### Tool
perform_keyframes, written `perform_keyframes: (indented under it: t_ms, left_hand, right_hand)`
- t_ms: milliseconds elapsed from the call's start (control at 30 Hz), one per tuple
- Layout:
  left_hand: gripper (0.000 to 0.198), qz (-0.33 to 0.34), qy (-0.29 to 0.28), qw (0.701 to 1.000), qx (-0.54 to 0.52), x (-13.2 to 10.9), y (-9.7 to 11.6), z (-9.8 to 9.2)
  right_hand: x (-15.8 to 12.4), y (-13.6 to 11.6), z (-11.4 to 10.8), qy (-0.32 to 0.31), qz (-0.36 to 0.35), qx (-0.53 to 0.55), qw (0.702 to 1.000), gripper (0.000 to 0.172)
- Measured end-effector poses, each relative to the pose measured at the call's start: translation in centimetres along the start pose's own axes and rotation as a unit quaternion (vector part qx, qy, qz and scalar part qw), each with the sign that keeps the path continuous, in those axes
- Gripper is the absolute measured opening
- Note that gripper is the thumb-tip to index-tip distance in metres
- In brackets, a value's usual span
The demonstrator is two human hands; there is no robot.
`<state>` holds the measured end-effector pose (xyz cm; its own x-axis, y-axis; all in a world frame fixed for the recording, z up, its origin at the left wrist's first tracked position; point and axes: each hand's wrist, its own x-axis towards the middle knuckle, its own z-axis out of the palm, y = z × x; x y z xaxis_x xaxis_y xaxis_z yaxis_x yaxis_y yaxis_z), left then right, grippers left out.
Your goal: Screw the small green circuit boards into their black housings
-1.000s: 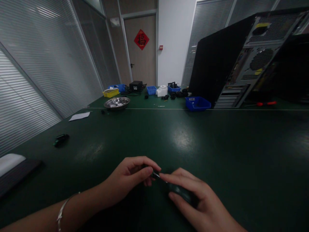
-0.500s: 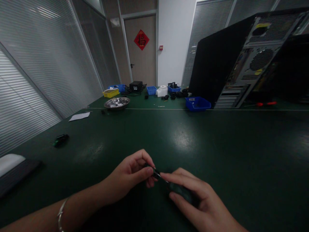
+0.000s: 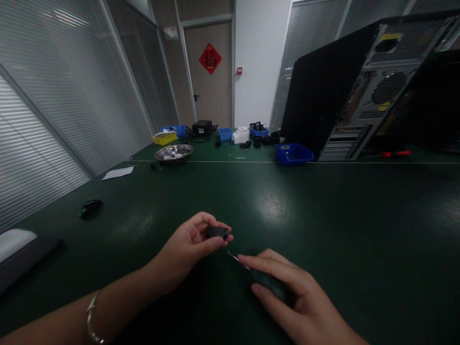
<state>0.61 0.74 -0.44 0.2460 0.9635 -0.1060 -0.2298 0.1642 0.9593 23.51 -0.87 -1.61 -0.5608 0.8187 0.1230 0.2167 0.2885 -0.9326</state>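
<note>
Between the thumb and fingers of my left hand [image 3: 196, 242] is a small dark block-shaped part [image 3: 217, 232], whose exact kind I cannot make out. My right hand [image 3: 291, 287] grips a screwdriver [image 3: 268, 283] by its dark green handle. The thin metal shaft points up and left, and its tip ends just below the dark part, apart from it. Both hands are above the green tabletop [image 3: 215, 191], near its front. A bracelet circles my left wrist.
Left lie a dark green-black object [image 3: 90, 208], a paper sheet [image 3: 118, 173] and a dark flat item [image 3: 28, 261]. Farther back are a metal bowl [image 3: 174, 153], a blue bin [image 3: 294, 154] and a white plastic piece [image 3: 240, 135]. A computer case [image 3: 323, 86] stands at right.
My left hand has moved slightly up and turned, taking the dark part off the screwdriver's tip and showing more of it. My right hand has stayed almost still.
</note>
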Motion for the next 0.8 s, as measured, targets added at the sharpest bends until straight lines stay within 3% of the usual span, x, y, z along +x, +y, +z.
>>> perform_keyframes:
  t_ms: [200, 433, 567, 800]
  left_hand:
    - [0.023, 0.028, 0.011, 0.996, 0.087, 0.14, 0.22, -0.32]
    - [0.034, 0.07, -0.069, 0.947, 0.307, -0.43, 0.61, -0.24]
    - [0.034, 0.093, -0.102, 0.948, 0.287, -0.77, 0.23, -0.19]
    - [0.031, 0.134, -0.091, 0.955, 0.247, -0.6, -0.19, -0.21]
  right_hand:
    - [-0.18, 0.17, -0.03, 0.013, 0.005, -0.004, 1.0, 0.037]
    - [-0.01, 0.19, -0.04, 0.036, -0.001, -0.005, 0.999, 0.036]
    - [0.02, 0.22, 0.07, 0.039, -0.006, 0.003, 0.999, 0.035]
    - [0.17, -0.1, 0.02, 0.021, -0.002, 0.004, 1.0, 0.039]
